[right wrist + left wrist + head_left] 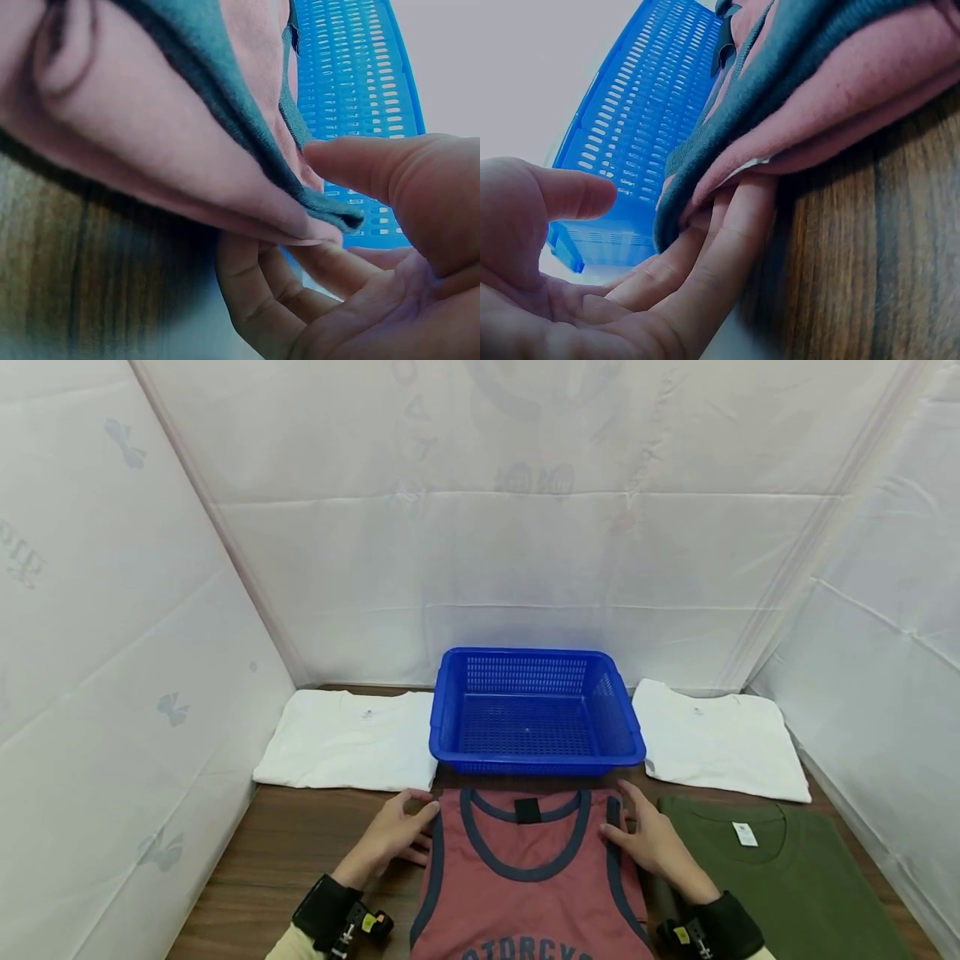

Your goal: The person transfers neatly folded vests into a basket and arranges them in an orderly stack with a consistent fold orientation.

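Note:
A dusty red tank top [525, 906] with dark blue-grey trim and printed lettering lies flat in front, neck opening toward the back. At its left shoulder edge is my left hand [397, 835]; the left wrist view shows the fingers [731, 247] slipped under the folded cloth and the thumb raised apart from it. My right hand [652, 839] is at the opposite shoulder, its fingers [247, 285] under the hem-like edge. The right thumb [352, 161] reaches over the trimmed cloth from above. The fingertips of both hands are hidden beneath the fabric.
Behind the tank top stands a blue plastic basket [536, 761] with slotted walls. Folded white shirts lie left [352, 743] and right [720, 743] of it. A green shirt [780, 885] lies at the right on the wooden table [292, 852]. White sheeting [525, 552] encloses the table.

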The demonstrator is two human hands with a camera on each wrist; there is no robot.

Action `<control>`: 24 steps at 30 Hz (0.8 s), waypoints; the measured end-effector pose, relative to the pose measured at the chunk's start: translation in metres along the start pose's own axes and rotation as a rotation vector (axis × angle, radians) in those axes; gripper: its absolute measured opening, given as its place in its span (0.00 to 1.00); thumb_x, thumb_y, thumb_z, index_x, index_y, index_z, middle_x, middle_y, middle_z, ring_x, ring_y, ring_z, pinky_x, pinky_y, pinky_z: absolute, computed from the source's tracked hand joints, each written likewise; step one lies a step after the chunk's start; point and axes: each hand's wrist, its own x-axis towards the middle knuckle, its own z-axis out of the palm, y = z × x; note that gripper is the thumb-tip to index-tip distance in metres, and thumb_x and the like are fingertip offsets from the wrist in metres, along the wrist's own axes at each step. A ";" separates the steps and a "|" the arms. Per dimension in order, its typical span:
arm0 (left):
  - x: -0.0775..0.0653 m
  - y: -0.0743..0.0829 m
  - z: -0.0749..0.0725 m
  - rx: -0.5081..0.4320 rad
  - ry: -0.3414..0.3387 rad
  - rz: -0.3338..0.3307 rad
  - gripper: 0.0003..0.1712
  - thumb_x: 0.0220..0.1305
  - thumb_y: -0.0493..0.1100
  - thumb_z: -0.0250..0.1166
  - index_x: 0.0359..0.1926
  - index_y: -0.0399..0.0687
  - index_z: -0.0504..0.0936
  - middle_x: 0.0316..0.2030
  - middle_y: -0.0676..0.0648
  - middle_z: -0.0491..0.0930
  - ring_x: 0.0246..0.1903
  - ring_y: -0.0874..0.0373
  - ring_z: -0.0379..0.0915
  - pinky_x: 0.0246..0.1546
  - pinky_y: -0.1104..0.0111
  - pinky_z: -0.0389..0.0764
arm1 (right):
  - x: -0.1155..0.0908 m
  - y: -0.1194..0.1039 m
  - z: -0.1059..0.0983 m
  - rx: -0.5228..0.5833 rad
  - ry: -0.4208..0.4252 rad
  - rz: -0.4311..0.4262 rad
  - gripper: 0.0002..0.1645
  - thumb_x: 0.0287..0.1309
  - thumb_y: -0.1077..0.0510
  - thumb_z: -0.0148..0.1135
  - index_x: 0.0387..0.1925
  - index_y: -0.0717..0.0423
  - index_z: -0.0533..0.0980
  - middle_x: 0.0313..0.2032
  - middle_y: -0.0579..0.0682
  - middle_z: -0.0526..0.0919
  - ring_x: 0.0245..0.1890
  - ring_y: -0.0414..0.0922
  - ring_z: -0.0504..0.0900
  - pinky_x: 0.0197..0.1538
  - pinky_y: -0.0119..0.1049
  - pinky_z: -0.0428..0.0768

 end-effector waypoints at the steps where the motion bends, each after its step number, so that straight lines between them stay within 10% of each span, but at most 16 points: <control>1: 0.000 0.000 0.000 -0.003 -0.004 -0.003 0.31 0.78 0.49 0.57 0.70 0.31 0.64 0.35 0.36 0.84 0.28 0.47 0.85 0.26 0.54 0.88 | 0.000 0.000 0.000 0.005 -0.002 0.002 0.48 0.65 0.54 0.70 0.76 0.65 0.56 0.55 0.73 0.80 0.53 0.63 0.83 0.44 0.51 0.86; 14: 0.003 -0.001 0.001 0.003 -0.027 -0.057 0.27 0.74 0.47 0.63 0.60 0.27 0.78 0.37 0.40 0.86 0.33 0.50 0.85 0.30 0.57 0.89 | 0.001 -0.002 -0.001 -0.023 0.005 0.057 0.49 0.64 0.51 0.71 0.74 0.72 0.58 0.48 0.68 0.86 0.47 0.61 0.86 0.47 0.55 0.85; 24: 0.002 0.001 0.000 -0.022 -0.137 0.025 0.31 0.74 0.45 0.65 0.68 0.30 0.68 0.42 0.36 0.86 0.35 0.45 0.85 0.29 0.53 0.88 | -0.002 -0.003 0.002 -0.003 0.027 0.072 0.39 0.65 0.52 0.70 0.68 0.71 0.68 0.48 0.67 0.86 0.44 0.57 0.88 0.44 0.50 0.86</control>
